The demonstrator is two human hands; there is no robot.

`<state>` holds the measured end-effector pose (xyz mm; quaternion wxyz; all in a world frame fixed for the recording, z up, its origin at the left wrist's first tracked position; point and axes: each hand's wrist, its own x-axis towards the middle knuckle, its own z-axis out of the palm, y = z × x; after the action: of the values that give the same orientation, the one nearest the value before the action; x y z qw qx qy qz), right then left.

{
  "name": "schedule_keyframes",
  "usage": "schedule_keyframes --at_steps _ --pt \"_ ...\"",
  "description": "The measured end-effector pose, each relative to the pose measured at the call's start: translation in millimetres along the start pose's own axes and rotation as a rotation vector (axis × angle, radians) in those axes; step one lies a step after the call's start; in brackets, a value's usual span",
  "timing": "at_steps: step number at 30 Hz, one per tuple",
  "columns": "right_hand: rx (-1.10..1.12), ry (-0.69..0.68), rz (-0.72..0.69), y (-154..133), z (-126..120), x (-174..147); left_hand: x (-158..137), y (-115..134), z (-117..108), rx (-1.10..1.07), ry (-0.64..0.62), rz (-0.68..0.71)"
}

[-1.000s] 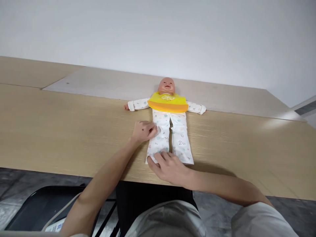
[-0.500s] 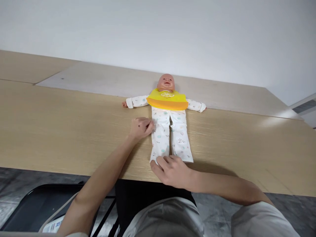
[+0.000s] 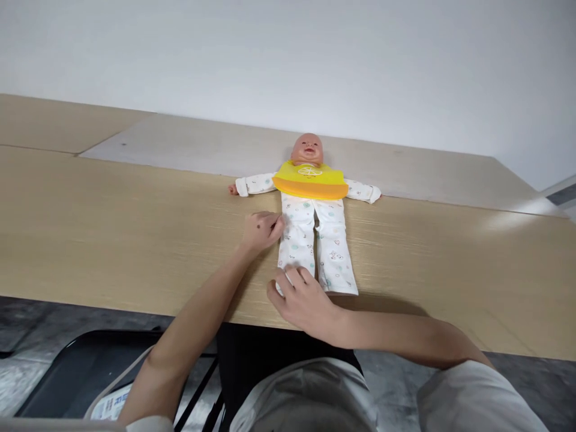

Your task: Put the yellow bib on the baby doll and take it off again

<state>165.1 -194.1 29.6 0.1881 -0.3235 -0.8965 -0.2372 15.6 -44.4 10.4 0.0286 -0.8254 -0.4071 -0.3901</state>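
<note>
A baby doll [image 3: 307,149] lies face up on the wooden table [image 3: 112,228], arms spread, wearing a yellow bib [image 3: 310,180] and white printed trousers [image 3: 332,246]. My left hand [image 3: 262,230] pinches the trousers' left side near the hip. My right hand [image 3: 300,296] rests on the cuff of the left trouser leg near the table's front edge, fingers laid over the cloth.
A paler panel of tabletop [image 3: 202,147] runs behind the doll up to a white wall. Below the table's front edge sits a black chair seat [image 3: 85,366] with a white cable and a printed packet [image 3: 114,403] on it.
Both hands stay on the left trouser leg. My right hand has slid a little up and left along the cuff; the view has shifted slightly.
</note>
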Motion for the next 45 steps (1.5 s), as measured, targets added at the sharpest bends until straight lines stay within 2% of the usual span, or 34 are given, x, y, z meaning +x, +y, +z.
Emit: schedule_keyframes --at_steps 4,14,21,26,31,35,38,42,45 --pt "0.033 0.074 -0.016 2.4 9.0 0.4 0.0 -1.4 1.2 -0.017 0.021 -0.003" --pt "0.114 0.165 -0.053 7.4 -0.8 0.3 -0.5 -1.1 1.3 -0.074 0.057 -0.051" --pt "0.136 0.049 -0.068 1.7 -2.5 -9.0 0.0 -2.2 1.0 -0.088 0.049 -0.055" --pt "0.143 0.049 -0.080 2.4 -2.7 -9.0 0.0 -2.9 1.0 -0.129 0.026 -0.088" --pt "0.223 -0.008 -0.103 11.4 -15.7 -8.9 -1.7 -8.3 4.8 -0.159 0.028 -0.109" --pt "0.270 -0.079 -0.150 32.6 -33.8 -25.3 -1.9 -12.0 5.9 -0.185 -0.003 -0.167" --pt "0.208 -0.097 -0.101 49.6 -42.4 -50.1 -0.3 -12.1 4.9 -0.225 -0.060 -0.211" --pt "0.122 -0.073 0.011 60.0 -42.3 -81.8 1.9 -9.3 2.9 -0.249 -0.073 -0.219" --pt "0.062 -0.026 0.063 59.3 -34.2 -92.5 2.4 -7.8 2.8 -0.269 -0.084 -0.226"
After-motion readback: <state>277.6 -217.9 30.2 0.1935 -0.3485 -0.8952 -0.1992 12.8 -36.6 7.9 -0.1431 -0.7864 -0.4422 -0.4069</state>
